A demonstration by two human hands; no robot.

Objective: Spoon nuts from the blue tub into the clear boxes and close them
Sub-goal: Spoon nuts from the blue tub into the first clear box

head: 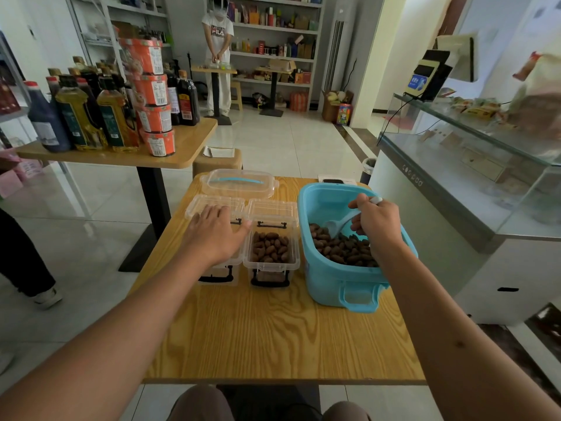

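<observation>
A blue tub (331,278) stands at the right of the wooden table (273,335), with brown nuts (343,252) heaped in its near half. My right hand (375,221) grips a pale blue spoon (338,223) whose bowl dips toward the nuts. Two clear boxes sit left of the tub, lids hinged back. The right box (271,262) holds nuts. My left hand (217,232) lies flat over the left box (220,271), hiding its inside.
A clear lid with a blue handle (238,183) lies behind the boxes. A phone (335,180) rests at the table's far edge. Another table (182,147) with bottles and orange tubs stands at the left. A glass counter (455,165) runs along the right.
</observation>
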